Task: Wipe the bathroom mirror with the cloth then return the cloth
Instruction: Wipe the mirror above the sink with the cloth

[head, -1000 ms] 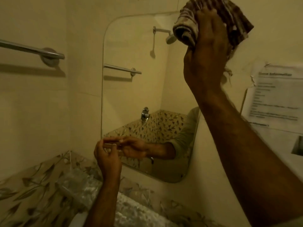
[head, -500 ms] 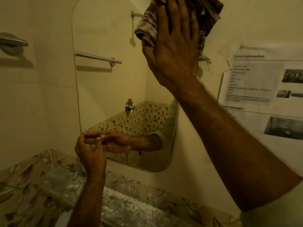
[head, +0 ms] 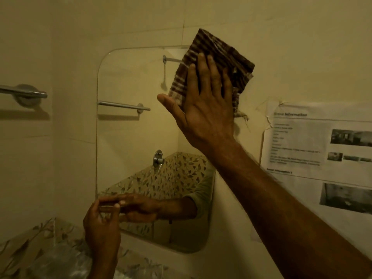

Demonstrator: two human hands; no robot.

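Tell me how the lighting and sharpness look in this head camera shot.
Head view: dim, yellowish light; the metal towel bar casts a soft shadow beneath it; text on the printed paper notice is too blurred to read; the brown striped cloth under the right hand stays fairly sharp.

The cloth (head: 213,63) is a coarse woven fabric, brown with pale stripes, matt, its lower corner frayed into loose threads. The mirror (head: 130,137) is smooth, glossy glass with a bare rounded edge and no frame. Around it the wall tiles (head: 70,47) look glazed and smooth, with a soft sheen. The towel bar (head: 24,92) at the left is polished metal, bright along its top. The sheet (head: 314,146) stuck to the wall is thin matt paper, wrinkled and torn at its upper corner. The leaf-patterned tiles (head: 24,248) below look glossy.
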